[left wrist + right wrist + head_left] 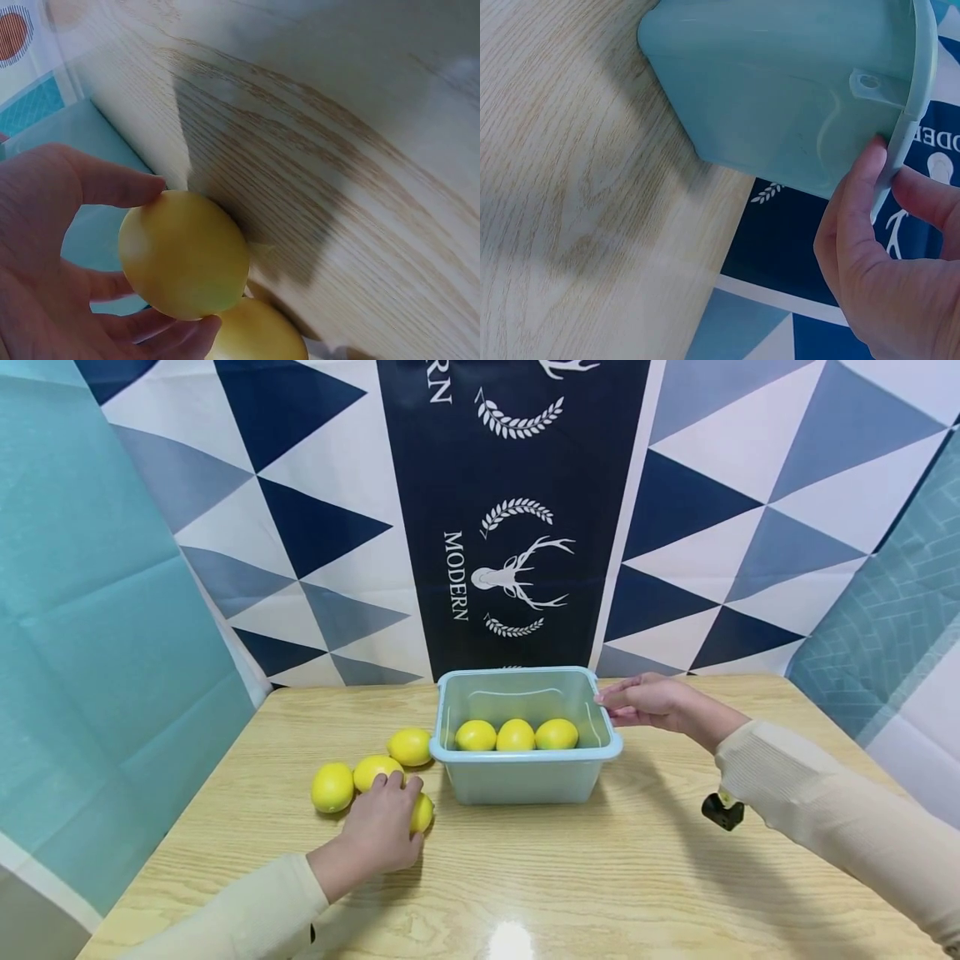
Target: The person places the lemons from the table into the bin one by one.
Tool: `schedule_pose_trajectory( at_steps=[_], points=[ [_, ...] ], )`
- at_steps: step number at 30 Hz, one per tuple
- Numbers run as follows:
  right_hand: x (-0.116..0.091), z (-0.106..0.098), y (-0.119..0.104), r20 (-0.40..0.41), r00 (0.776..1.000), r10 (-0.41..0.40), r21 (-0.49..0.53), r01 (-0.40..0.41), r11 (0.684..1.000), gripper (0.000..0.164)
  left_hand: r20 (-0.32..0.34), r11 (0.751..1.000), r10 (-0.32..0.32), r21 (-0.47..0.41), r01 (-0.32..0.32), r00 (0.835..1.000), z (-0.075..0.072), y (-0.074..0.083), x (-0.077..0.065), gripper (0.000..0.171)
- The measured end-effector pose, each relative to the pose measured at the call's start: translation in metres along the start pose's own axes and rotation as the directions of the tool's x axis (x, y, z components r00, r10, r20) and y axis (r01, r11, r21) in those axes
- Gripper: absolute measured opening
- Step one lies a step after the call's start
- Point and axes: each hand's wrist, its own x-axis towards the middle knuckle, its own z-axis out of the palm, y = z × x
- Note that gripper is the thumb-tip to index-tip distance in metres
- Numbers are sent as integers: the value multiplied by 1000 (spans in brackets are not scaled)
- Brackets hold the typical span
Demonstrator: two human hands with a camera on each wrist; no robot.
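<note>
My left hand (381,828) grips a yellow lemon (184,255), thumb on one side and fingertips on the other in the left wrist view. From the head view this lemon is partly hidden by the hand. Close by on the table, to the left of the bin, are three more lemons (332,787). A light blue plastic bin (525,783) stands upright with three lemons (515,735) in a row inside. At its right side, my right hand (660,703) pinches the rim (904,142), the thumb and fingers on opposite sides of the edge.
The wooden table (570,877) ends at a patterned cloth backdrop (330,527) just behind the bin. Teal cloth (112,627) hangs along the left side. A small black object (723,812) shows under the right sleeve.
</note>
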Motion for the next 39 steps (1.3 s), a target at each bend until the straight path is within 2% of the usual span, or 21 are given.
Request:
schedule_pose_trajectory(
  at_steps=[10, 22, 31, 39],
  points=[
    [0, -1, -3, -9, 1000, 8, 13, -8, 1000, 57, 47, 998, 55, -20, -54, 997, -4, -3, 3, 46],
    [-1, 0, -3, -12, 1000, 17, 10, -17, 1000, 57, 86, 996, 90, -6, -89, 992, -4, -6, 3, 47],
    [-1, -1, 0, -3, 1000, 6, -10, -6, 1000, 56, 162, 994, 110, 5, -112, 981, -19, -4, 0, 51],
    [-1, -1, 2, -1, 1000, 1, -22, -1, 1000, 58, 196, 991, 132, -48, -125, 972, -41, -1, -2, 45]
  ],
)
